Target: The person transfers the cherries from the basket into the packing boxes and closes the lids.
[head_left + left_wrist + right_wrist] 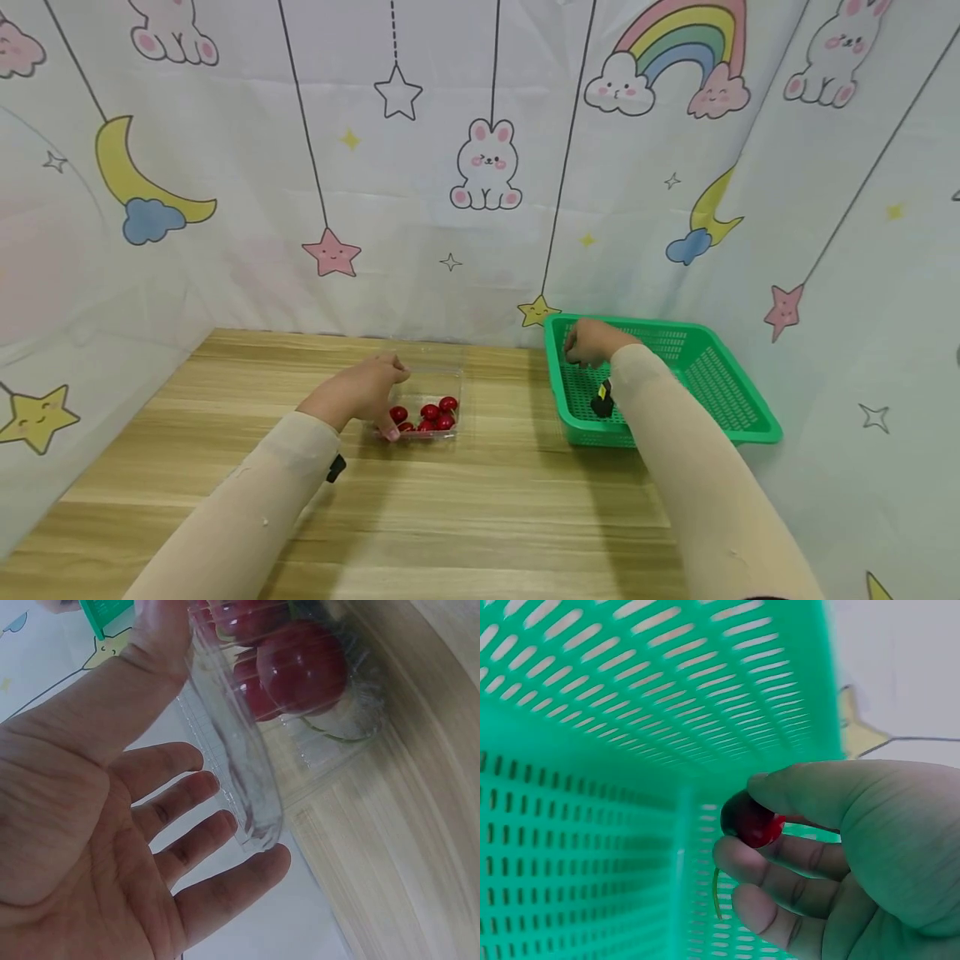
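My left hand (358, 390) holds the left side of a clear plastic box (259, 799), its thumb over the edge and its other fingers spread along the wall. Inside the box lie several shiny red cherries (430, 412), some with stems. Over at the right, my right hand (594, 342) is inside the green plastic basket (557, 379), near its back left corner. Between thumb and fingers it pinches one dark red cherry (748, 820), whose thin green stem (716, 892) hangs down.
Both containers stand on a wood-grain table (480, 517), the box left of the basket. Behind them hangs a white curtain (420, 200) printed with rabbits, stars and moons. It also runs along the table's right side, close to the basket.
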{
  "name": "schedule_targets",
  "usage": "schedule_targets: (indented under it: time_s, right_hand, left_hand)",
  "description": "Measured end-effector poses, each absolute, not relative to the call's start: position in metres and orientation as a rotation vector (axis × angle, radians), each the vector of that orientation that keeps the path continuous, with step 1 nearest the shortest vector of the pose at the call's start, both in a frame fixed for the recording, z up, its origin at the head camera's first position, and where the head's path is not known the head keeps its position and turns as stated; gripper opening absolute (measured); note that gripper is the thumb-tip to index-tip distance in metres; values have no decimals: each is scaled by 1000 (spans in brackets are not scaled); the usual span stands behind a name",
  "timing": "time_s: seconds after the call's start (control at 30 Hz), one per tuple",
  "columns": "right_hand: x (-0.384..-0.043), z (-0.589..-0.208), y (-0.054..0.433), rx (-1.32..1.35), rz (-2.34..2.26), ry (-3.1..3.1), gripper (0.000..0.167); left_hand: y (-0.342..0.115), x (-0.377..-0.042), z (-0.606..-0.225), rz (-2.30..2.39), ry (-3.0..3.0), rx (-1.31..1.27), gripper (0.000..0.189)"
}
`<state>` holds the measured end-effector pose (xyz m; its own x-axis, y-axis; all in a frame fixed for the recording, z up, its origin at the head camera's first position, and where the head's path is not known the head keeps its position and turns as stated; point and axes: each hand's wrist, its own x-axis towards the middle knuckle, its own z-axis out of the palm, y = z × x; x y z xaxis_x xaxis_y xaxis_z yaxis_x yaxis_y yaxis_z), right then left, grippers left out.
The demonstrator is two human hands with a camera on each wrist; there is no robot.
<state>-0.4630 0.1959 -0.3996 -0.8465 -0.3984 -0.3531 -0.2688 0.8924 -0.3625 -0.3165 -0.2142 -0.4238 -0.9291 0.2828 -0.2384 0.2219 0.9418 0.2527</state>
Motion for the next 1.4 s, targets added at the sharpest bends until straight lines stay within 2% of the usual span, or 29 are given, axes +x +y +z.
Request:
schedule_targets:
  time_s: [0.3,0.47,0.6,1.03,1.4]
  right_hand:
    - [-457,-370,181,-616,-477,2809,27]
    - [-436,-349,152,-687,-472,2848,25]
    - [-423,-346,123,-821,-457,2839,20]
    - [-378,-388,29,-1224,-410,2665,19]
    - [-367,-435,-9,-1370,-511,2609,11]
  left_hand:
    - [-215,-315,-422,325,2822,374,111]
    - [-216,-317,-423,320,2816,373,112]
    - [-217,-318,-425,318,2818,374,112]
    - [-220,-321,-428,344,2821,396,113]
    - [-221,-323,-431,339,2834,415,113]
